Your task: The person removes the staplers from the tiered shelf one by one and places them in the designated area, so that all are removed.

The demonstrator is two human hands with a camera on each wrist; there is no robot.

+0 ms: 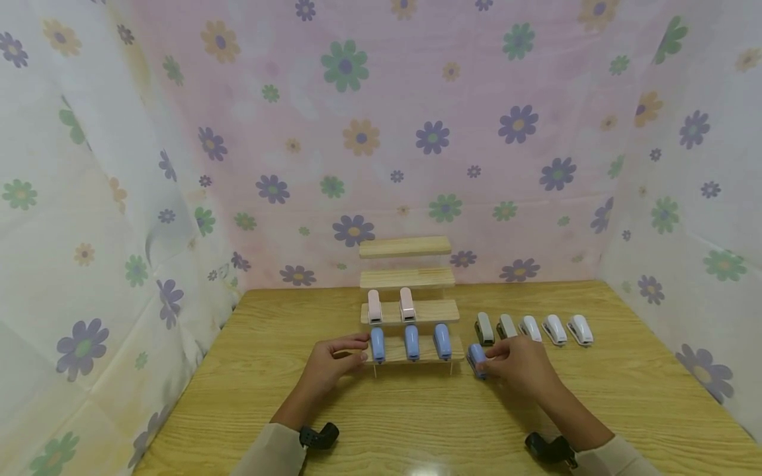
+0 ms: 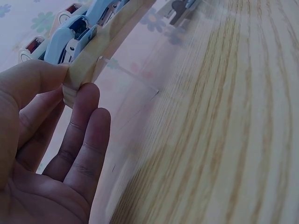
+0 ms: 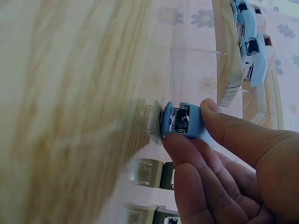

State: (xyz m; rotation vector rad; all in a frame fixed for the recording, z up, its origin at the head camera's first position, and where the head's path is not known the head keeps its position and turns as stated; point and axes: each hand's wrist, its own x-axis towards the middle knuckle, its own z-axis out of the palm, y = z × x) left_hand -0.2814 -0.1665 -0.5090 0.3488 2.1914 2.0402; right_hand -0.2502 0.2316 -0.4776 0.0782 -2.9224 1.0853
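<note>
My right hand (image 1: 524, 363) pinches a blue mini stapler (image 1: 477, 360) between thumb and fingers, just right of a tiered wooden stand (image 1: 411, 311). Whether that stapler touches the table I cannot tell. In the right wrist view the held stapler (image 3: 184, 120) shows its metal end. With thumb above and fingers beneath, my left hand (image 1: 333, 363) grips the left end of the stand's lowest board (image 2: 86, 67). Three blue staplers (image 1: 412, 342) stand on that board. Two pink staplers (image 1: 407, 304) occupy the left and middle of the board above.
Right of the stand, two grey-green staplers (image 1: 485, 328) and three white staplers (image 1: 554, 329) form a row on the wooden table (image 1: 417, 416). The stand's top board (image 1: 405, 247) is near the flowered cloth (image 1: 393, 99) behind. More cloth hangs at both sides.
</note>
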